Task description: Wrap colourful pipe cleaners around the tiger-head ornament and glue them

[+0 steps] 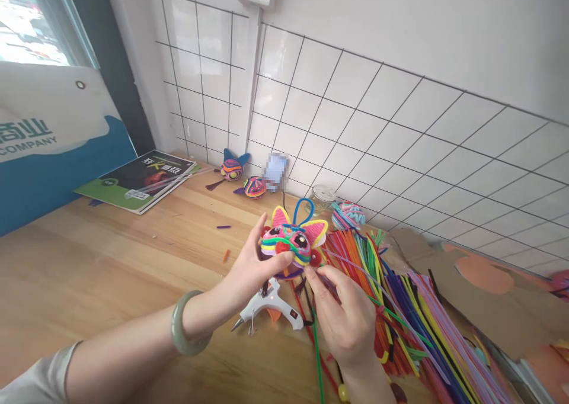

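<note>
My left hand [249, 265] is wrapped round a colourful pipe-cleaner animal head [275, 242], its thumb across the front. The head has pink ears edged in yellow, dark eyes, rainbow stripes and a blue loop on top. A red pom-pom [315, 257] sits at its right side, and dark tassels hang below. My right hand [344, 312] is closed in a pinch at the head's lower right edge; what lies between the fingertips is too small to make out. Just beneath the hands, a white glue gun [273, 300] rests on the wooden table with its nozzle pointing left.
Bundles of coloured pipe cleaners [427, 327] lie at right beside brown cardboard [475, 309]. Along the gridded wall are two similar animal heads [232, 166], a glass jar [320, 195] and a ball of pastel pipe cleaners [349, 215]. Booklets [133, 182] lie at back left.
</note>
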Available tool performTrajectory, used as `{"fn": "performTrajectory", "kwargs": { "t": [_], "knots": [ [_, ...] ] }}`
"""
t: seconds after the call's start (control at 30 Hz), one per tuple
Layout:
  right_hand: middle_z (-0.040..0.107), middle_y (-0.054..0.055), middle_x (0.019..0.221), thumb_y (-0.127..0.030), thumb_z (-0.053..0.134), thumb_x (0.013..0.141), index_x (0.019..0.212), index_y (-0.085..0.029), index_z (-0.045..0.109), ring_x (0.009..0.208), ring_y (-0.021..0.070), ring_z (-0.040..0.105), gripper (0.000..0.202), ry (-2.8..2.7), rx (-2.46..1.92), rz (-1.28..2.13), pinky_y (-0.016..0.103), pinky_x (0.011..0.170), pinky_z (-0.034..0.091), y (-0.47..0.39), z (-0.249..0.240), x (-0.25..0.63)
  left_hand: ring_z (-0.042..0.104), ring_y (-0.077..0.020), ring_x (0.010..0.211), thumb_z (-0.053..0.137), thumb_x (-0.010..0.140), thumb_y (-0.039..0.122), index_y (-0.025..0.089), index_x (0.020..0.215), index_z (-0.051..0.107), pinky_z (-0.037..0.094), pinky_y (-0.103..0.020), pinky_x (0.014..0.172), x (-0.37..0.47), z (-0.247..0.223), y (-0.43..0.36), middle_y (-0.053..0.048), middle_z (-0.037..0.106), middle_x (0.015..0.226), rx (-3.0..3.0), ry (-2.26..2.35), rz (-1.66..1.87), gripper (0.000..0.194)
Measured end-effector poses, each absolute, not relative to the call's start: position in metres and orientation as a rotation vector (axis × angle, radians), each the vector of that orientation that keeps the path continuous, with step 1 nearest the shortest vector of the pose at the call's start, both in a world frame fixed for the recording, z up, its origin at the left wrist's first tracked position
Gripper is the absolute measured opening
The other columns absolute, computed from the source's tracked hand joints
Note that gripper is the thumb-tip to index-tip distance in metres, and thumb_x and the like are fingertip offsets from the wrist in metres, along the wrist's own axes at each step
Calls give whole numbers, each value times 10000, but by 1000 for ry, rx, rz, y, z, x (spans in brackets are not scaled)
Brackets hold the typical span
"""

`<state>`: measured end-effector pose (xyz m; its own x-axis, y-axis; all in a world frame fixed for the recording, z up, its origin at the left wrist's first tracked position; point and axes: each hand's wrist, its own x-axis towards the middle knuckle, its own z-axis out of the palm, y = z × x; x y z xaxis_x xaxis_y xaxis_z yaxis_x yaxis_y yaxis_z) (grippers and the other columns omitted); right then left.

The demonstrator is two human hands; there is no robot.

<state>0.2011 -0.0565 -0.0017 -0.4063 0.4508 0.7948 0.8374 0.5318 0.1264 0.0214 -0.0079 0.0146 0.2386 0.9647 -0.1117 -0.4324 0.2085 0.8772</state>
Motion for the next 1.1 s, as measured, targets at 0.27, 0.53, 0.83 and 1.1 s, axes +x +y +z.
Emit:
{"fn": "performTrajectory", "kwargs": {
  "t": [0.27, 0.53, 0.83, 1.1],
  "knots": [
    [652, 97, 947, -82, 610, 917, 1182, -132, 644, 799, 187, 643, 272, -2020, -1005, -773, 314, 690, 516, -51, -15, 205, 560, -308, 1253, 820, 705, 333, 242, 1545, 108, 472, -411, 1050, 24, 11, -15, -150, 445, 1454, 1027, 708, 1337, 1105],
    [672, 62, 924, -155, 571, 955, 1250, -213, 608, 766, 181, 670, 303, -1952, -1038, -743, 305, 676, 528, -47, -27, 209, 590, -297, 1219, 801, 728, 258, 222, 1546, 119, 482, -411, 1041, 23, 12, -17, -134, 561, 1358, 1051, 713, 1327, 1066],
    [674, 54, 903, -181, 564, 964, 1217, -215, 612, 754, 163, 674, 259, -1959, -1048, -765, 279, 675, 528, -47, -26, 210, 591, -301, 1224, 806, 711, 243, 189, 1534, 155, 498, -396, 1024, 24, 14, -16, -158, 559, 1385, 1028, 675, 1343, 1050],
    [691, 76, 914, -123, 596, 928, 1239, -184, 626, 760, 187, 676, 318, -1986, -1014, -762, 303, 675, 525, -48, -22, 209, 535, -309, 1288, 788, 742, 258, 217, 1521, 219, 441, -417, 1087, 24, 14, -17, -137, 514, 1440, 1037, 679, 1338, 966]
  ]
}}
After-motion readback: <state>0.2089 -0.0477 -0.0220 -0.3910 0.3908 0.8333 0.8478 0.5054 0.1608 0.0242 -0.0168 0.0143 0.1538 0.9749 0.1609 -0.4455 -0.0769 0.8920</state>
